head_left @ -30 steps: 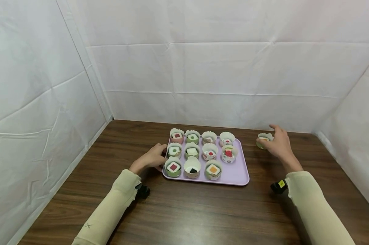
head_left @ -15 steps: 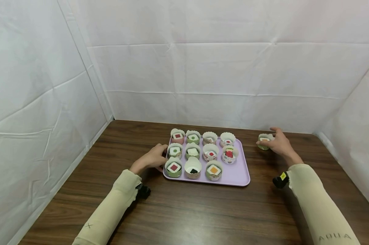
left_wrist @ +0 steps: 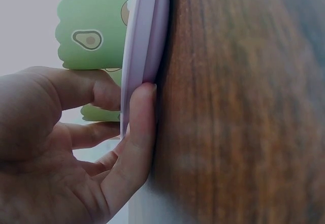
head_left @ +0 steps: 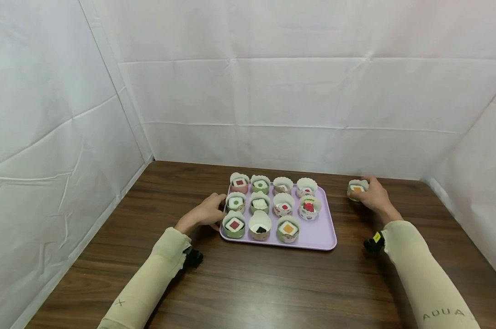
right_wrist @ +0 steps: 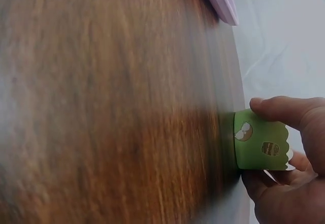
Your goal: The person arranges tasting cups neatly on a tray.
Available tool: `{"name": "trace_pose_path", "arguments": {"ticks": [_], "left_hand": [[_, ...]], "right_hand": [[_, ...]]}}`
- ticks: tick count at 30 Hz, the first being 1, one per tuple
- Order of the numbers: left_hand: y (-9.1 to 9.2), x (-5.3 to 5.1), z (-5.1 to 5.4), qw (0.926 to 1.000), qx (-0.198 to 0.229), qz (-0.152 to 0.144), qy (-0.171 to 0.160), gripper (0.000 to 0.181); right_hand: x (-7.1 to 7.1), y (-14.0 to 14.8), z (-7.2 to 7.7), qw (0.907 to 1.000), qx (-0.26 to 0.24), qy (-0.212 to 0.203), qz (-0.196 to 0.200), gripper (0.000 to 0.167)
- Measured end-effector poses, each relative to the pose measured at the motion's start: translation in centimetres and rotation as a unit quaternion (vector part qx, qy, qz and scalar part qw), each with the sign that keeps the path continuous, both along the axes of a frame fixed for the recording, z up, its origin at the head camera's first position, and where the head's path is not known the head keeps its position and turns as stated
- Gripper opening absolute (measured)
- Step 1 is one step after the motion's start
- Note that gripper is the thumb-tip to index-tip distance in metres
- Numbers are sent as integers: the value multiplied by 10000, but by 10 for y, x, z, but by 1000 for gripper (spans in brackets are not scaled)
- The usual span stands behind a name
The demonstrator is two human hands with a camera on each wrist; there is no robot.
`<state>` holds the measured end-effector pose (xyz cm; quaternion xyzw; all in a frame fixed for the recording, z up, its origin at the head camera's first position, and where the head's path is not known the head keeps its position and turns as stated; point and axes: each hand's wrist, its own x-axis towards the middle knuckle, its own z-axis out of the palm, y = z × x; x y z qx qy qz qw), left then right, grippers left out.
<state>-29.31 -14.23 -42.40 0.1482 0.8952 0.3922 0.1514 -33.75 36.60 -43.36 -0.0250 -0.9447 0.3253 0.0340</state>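
Note:
At the far right of the table, my right hand (head_left: 374, 196) holds a green paper baking cup (right_wrist: 264, 140) between thumb and fingers. Its base looks to be on the table, and a white piece with an orange square sits inside. My left hand (head_left: 208, 210) grips the left rim of a lilac tray (head_left: 319, 237), with fingertips on both sides of the rim in the left wrist view. On the tray stand several paper cups in rows, among them a green one (left_wrist: 91, 26) beside my left fingers. Most contain white pieces with coloured centres; one holds a red piece (head_left: 308, 207).
The tray rests on a dark wooden table (head_left: 248, 283). White cloth walls (head_left: 293, 91) enclose the back and both sides. Bare tray surface shows at its front right corner, and bare table lies between the tray and the green cup.
My right hand's fingers have come down and closed around the green cup, which stays at about the same place. The left hand and the tray have hardly moved.

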Motion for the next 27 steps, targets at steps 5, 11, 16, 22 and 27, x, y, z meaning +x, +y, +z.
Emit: {"name": "trace_pose_path", "arguments": {"ticks": [5, 11, 16, 22, 27], "left_hand": [[0, 0, 1, 10000, -17, -9, 12, 42], [0, 0, 0, 10000, 29, -32, -6, 43], [0, 0, -1, 10000, 56, -20, 4, 44], [0, 0, 0, 10000, 55, -8, -28, 42], [0, 0, 0, 10000, 67, -17, -30, 41]], "right_hand": [[0, -2, -1, 9998, 36, 46, -171, 84], [3, -3, -1, 9996, -12, 57, -265, 80], [2, -4, -1, 9991, -51, 72, -403, 82], [4, -6, 0, 9988, -76, 57, -480, 78], [6, -7, 3, 9986, -100, -6, -518, 77]]}}
